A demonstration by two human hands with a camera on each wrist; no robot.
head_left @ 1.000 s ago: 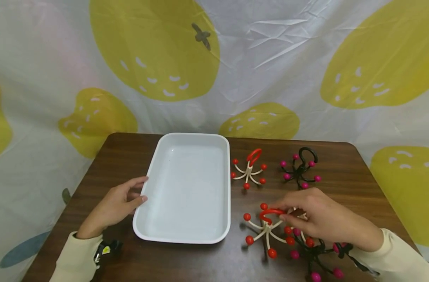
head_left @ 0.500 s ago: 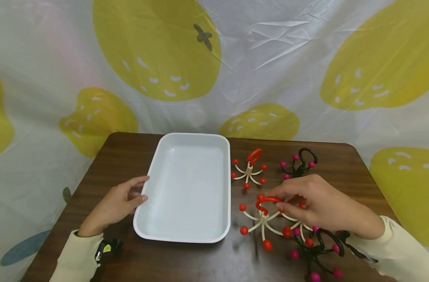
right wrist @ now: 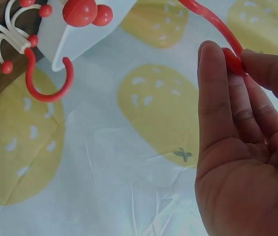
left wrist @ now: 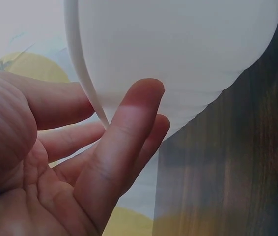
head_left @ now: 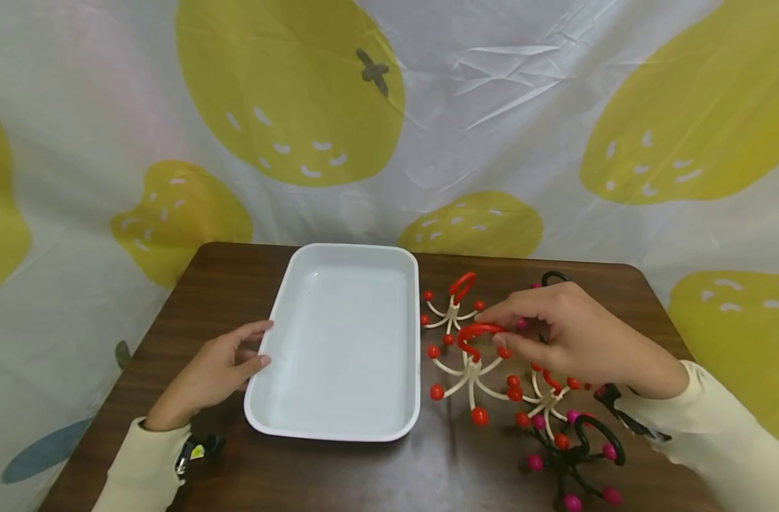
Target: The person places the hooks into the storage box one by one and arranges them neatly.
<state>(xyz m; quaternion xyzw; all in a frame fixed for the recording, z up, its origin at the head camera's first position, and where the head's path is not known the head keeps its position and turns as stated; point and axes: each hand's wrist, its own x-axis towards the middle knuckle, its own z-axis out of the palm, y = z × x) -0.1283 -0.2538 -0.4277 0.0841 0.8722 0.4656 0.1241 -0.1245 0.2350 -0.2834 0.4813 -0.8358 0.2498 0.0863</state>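
My right hand [head_left: 575, 341] pinches the red hook of a white multi-arm hanger [head_left: 473, 370] with red ball tips, between thumb and fingers. It hangs raised above the table, right of the white tray [head_left: 417, 355]. In the right wrist view the pinched red hook [right wrist: 235, 61] shows at the fingertips. My left hand [head_left: 210, 373] grips the left rim of the tray, thumb on one side of the rim and fingers on the other, as the left wrist view shows at the tray wall [left wrist: 178, 44].
A white-and-red hanger [head_left: 452, 313] stands beyond the held one. Another white-and-red hanger [head_left: 548, 400] and a black hanger with pink balls [head_left: 571, 455] stand at front right. A further black hanger [head_left: 556, 277] is mostly behind my right hand. A patterned cloth [head_left: 338, 206] hangs behind the table.
My right hand has lifted the held hanger up and away from me, slightly left, uncovering the front hangers and covering the far black one. The left hand stays on the tray rim.
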